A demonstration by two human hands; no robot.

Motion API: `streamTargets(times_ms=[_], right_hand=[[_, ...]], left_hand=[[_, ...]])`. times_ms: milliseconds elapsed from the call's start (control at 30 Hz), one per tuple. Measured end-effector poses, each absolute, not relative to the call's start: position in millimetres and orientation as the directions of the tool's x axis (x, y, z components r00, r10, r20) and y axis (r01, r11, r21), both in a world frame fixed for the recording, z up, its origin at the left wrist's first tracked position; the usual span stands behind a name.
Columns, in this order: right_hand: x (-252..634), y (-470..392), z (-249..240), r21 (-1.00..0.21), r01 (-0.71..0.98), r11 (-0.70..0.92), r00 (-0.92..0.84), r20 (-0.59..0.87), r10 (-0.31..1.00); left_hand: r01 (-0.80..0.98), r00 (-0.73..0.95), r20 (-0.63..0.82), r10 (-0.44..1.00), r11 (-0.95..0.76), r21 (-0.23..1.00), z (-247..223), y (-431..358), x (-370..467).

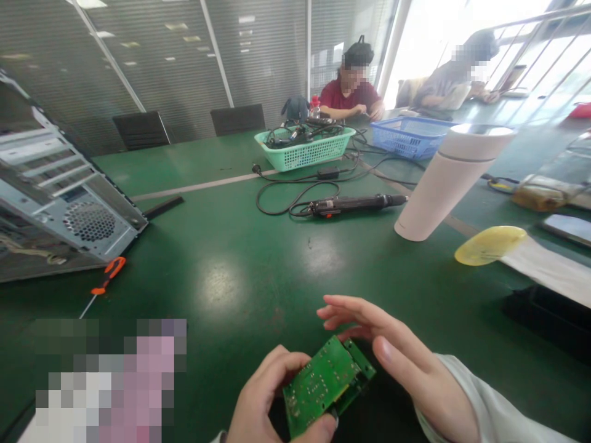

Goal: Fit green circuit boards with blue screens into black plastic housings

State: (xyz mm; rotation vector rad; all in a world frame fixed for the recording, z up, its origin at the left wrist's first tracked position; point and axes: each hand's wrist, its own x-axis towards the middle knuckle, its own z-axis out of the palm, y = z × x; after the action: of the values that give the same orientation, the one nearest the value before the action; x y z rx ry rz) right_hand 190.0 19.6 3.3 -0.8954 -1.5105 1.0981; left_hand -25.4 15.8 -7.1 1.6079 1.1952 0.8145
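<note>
A green circuit board (321, 381) is held low in front of me, solder side up, with a second green board piece (361, 360) at its right end. My left hand (263, 400) grips it, fingers along the far left edge and thumb on the near edge. Close to the board's right end is my right hand (392, 347), its fingers stretched out and thumb apart. Some right fingertips pass behind the board, so I cannot tell whether they touch it. The parts under the board are mostly hidden.
At left stands an open metal computer case (87, 215), with an orange-handled screwdriver (108, 275) beside it. A black electric screwdriver (355, 205) with its cord, a green basket of cables (307, 151), a blue basket (410, 138) and a white tumbler (450, 184) stand beyond. Two people sit across.
</note>
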Motion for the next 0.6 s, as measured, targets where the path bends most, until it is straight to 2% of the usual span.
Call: streamTargets(times_ms=[100,200,333,433,600], right_hand=[[195.1,24.8,8.4,-0.817,0.26,0.515,-0.307,0.436,0.846],[191.9,27.7,9.5,-0.655,0.369,0.659,-0.373,0.545,0.751],[184.0,28.2,7.5,-0.501,0.494,0.711,-0.406,0.59,0.698],[183.4,28.4,12.6,-0.328,0.57,0.753,-0.473,0.618,0.627],[185.0,25.6,24.6,-0.098,0.647,0.756,-0.577,0.585,0.569]], left_hand=[[0.335,0.36,0.041,0.932,-0.17,0.927,-6.6,18.5,-25.3],[0.291,0.401,0.095,0.911,-0.225,0.93,-7.3,18.8,-23.7],[0.327,0.403,0.153,0.902,-0.298,0.897,-12.0,16.6,-23.5],[0.38,0.368,0.195,0.909,-0.338,0.861,-12.9,15.8,-23.5],[0.423,0.432,0.255,0.865,-0.443,0.79,-12.1,15.9,-24.6]])
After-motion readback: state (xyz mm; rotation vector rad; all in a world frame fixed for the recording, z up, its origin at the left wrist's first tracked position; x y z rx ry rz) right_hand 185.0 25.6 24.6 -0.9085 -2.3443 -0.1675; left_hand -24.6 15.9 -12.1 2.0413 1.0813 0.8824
